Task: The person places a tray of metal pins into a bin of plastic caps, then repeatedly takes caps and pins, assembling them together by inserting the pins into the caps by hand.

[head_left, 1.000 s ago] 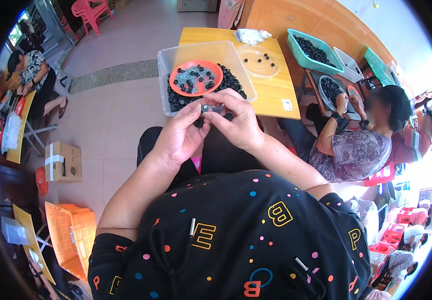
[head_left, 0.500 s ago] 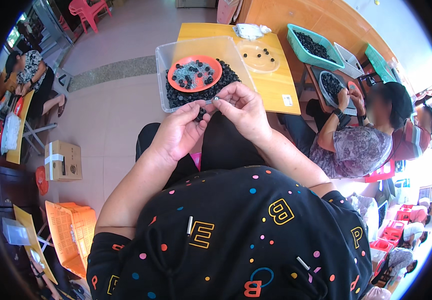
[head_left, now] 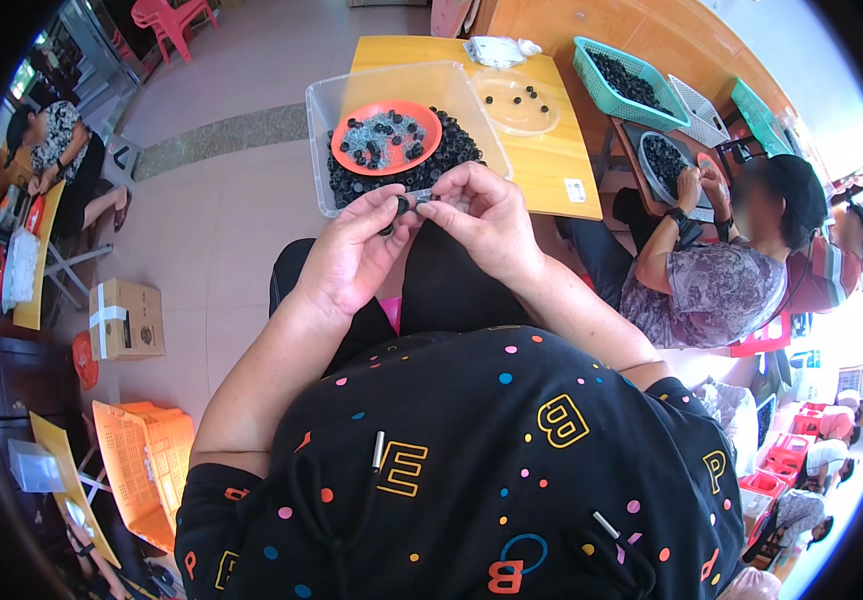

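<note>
My left hand (head_left: 344, 255) pinches a small black round cap (head_left: 402, 204) between thumb and fingers. A second dark piece (head_left: 387, 230) shows against its curled fingers. Close beside it, my right hand (head_left: 492, 225) has thumb and forefinger together on a tiny piece, mostly hidden by the fingertips. Both hands meet above my lap, at the near edge of a clear plastic box (head_left: 318, 145). Many black caps (head_left: 457, 145) fill the box. On them rests an orange plate (head_left: 436, 122), holding small clear pieces (head_left: 380, 150) and some black caps.
The box stands on a yellow table (head_left: 562, 150), beside a clear round lid (head_left: 522, 118) with several caps and a white packet (head_left: 502, 50). At right, a person (head_left: 702, 280) works over a bowl (head_left: 664, 165). An orange crate (head_left: 142, 470) and carton (head_left: 132, 318) are at left.
A shiny small piece showed at my right fingertips before; now it is mostly hidden. My left thumb and fingers have raised a black cap up close to the right fingertips.
</note>
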A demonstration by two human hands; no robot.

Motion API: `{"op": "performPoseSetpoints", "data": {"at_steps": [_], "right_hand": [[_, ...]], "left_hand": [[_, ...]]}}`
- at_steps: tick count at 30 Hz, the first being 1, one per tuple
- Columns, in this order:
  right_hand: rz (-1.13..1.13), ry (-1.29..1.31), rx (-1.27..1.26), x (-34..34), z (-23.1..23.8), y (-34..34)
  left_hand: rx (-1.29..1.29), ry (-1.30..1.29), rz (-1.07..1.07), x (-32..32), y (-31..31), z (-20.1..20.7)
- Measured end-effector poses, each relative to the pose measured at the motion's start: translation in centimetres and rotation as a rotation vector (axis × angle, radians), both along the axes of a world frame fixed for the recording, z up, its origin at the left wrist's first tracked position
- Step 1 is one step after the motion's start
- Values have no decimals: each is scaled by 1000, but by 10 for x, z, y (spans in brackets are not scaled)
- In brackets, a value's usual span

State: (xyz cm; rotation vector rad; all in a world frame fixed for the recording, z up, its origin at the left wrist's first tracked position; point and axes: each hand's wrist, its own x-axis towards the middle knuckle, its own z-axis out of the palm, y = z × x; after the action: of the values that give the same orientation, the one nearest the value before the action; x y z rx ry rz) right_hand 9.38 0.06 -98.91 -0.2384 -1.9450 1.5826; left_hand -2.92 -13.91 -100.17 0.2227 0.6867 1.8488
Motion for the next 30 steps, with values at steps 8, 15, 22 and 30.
{"op": "performPoseSetpoints", "data": {"at_steps": [8,15,22,30], "right_hand": [[-109,28,278,2,8,-9],[-184,187,579,-2,12,-12],[-188,186,611,-2,16,-11],[-196,101,487,0,20,-16]], "left_hand": [[19,-23,30,2,2,8],[36,18,19,3,0,7],[96,70,-15,6,2,11],[84,117,-34,7,2,15]]}}
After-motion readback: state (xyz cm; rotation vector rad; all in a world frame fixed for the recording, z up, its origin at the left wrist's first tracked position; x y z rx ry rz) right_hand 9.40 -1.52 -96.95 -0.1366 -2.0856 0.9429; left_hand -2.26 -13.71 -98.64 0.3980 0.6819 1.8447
